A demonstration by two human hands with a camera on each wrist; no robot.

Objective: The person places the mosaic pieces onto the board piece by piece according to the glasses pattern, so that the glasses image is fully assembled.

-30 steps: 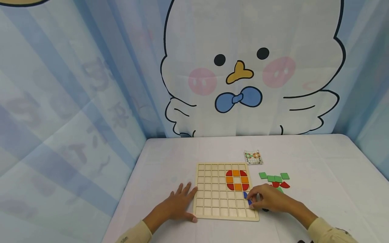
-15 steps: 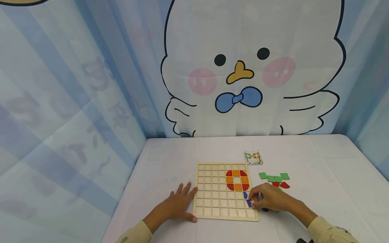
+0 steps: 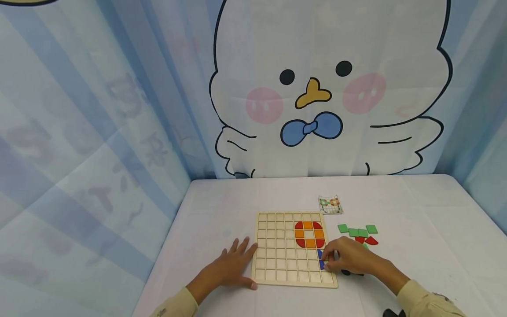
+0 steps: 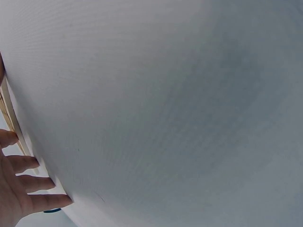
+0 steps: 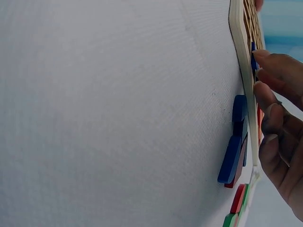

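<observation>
A wooden grid board [image 3: 277, 259] lies on the table. My left hand [image 3: 233, 266] rests with fingers spread at its left edge, the fingertips touching the frame. At the lower right cells, my right hand [image 3: 350, 255] pinches a small blue tile [image 3: 321, 265] between thumb and fingers. Just above it in the grid is another blue tile [image 3: 319, 253], partly covered by the fingers. A ring of red and orange tiles [image 3: 310, 243] fills cells at the upper right. In the right wrist view, the fingertips meet a blue tile [image 5: 253, 56] at the board's edge.
Green square tiles [image 3: 371, 229] and red quarter-round tiles [image 3: 371, 241] lie right of the board. Dark blue tiles [image 5: 231, 158] sit beside its right edge, mostly under my right hand in the head view. A small pattern card [image 3: 330, 205] lies behind the board's far right corner.
The lower blue tile has shifted slightly left and straightened in its cell, with my right fingers following. My left hand has stayed at the board's left edge.
</observation>
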